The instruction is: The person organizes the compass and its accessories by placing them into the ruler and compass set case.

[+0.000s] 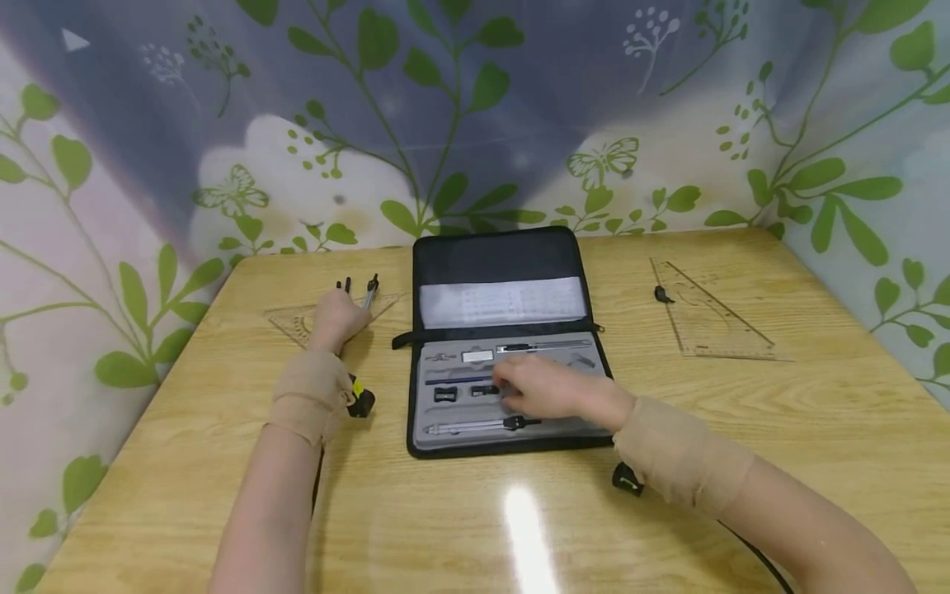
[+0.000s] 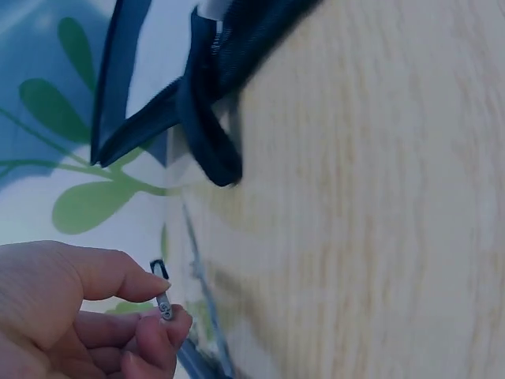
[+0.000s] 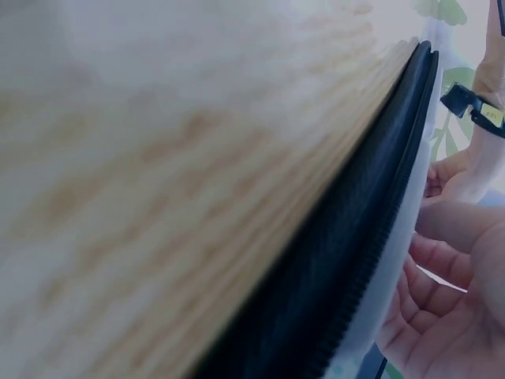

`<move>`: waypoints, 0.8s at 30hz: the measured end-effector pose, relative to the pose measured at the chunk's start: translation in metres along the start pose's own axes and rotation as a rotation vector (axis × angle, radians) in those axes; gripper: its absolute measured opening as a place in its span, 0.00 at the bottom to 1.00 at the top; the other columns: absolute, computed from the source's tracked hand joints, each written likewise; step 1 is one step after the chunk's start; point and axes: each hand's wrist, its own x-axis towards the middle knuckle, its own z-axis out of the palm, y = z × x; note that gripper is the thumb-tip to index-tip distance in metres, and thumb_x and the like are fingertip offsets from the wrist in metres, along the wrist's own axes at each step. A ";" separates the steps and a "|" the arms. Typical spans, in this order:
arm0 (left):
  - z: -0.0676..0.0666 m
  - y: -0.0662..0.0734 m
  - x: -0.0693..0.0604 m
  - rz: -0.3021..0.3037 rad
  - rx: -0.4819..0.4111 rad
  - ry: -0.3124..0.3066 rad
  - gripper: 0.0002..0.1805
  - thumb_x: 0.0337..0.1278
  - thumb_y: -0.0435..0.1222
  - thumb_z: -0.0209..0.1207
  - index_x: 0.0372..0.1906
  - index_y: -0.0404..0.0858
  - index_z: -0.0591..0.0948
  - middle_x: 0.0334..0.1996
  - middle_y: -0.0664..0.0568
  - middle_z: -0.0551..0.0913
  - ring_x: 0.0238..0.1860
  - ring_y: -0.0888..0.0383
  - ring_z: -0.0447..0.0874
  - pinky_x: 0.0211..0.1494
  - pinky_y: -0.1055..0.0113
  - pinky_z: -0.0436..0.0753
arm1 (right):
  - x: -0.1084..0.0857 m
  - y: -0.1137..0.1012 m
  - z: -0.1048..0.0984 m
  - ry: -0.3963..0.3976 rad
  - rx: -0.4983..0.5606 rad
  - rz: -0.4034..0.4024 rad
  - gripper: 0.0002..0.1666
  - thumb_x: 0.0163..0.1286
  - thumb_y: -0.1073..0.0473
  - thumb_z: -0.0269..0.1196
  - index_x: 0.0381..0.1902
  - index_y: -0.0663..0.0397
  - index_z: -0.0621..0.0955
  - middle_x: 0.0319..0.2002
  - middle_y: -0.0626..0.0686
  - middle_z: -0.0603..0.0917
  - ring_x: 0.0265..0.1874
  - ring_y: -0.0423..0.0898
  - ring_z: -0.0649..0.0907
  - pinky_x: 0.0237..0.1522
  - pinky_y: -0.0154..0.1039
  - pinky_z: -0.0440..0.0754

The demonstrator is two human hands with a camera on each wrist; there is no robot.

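My left hand [image 1: 339,320] is above a clear set square [image 1: 389,307] on the left of the table. It pinches a slim silver drawing compass with a black end [image 1: 370,295] between thumb and fingers; its pinched end [image 2: 164,304] shows in the left wrist view. My right hand [image 1: 538,386] reaches into the grey tray [image 1: 438,454] of an open black zip case, its fingers bent by a blue pencil [image 1: 456,380] and a small black sharpener [image 1: 482,390]. What its fingertips touch is hidden.
Around the tray lie a white eraser [image 1: 477,356], a cutter knife [image 1: 512,348], another sharpener [image 1: 445,395] and a second compass [image 1: 475,426]. A clear triangle [image 1: 723,330] with a small black piece [image 1: 662,294] lies at right. A leafy curtain [image 1: 475,124] hangs behind.
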 end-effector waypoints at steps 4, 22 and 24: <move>-0.009 0.001 -0.006 0.050 -0.027 -0.040 0.13 0.57 0.33 0.51 0.19 0.32 0.73 0.13 0.51 0.65 0.15 0.58 0.58 0.20 0.66 0.64 | 0.000 0.004 -0.003 -0.002 0.028 0.017 0.11 0.62 0.60 0.62 0.41 0.59 0.78 0.32 0.48 0.76 0.28 0.40 0.75 0.31 0.33 0.75; 0.012 0.058 -0.099 0.872 0.181 -0.070 0.08 0.56 0.27 0.55 0.23 0.34 0.79 0.18 0.51 0.73 0.20 0.60 0.67 0.26 0.68 0.68 | -0.004 0.018 -0.013 0.124 0.126 0.277 0.15 0.62 0.64 0.61 0.47 0.65 0.79 0.35 0.55 0.82 0.33 0.46 0.80 0.35 0.39 0.78; 0.018 0.057 -0.104 0.912 0.203 -0.091 0.10 0.56 0.27 0.54 0.20 0.35 0.76 0.17 0.50 0.72 0.20 0.60 0.65 0.25 0.69 0.67 | -0.005 0.018 -0.012 0.125 0.137 0.285 0.17 0.61 0.65 0.62 0.48 0.66 0.78 0.35 0.55 0.82 0.33 0.46 0.80 0.34 0.39 0.78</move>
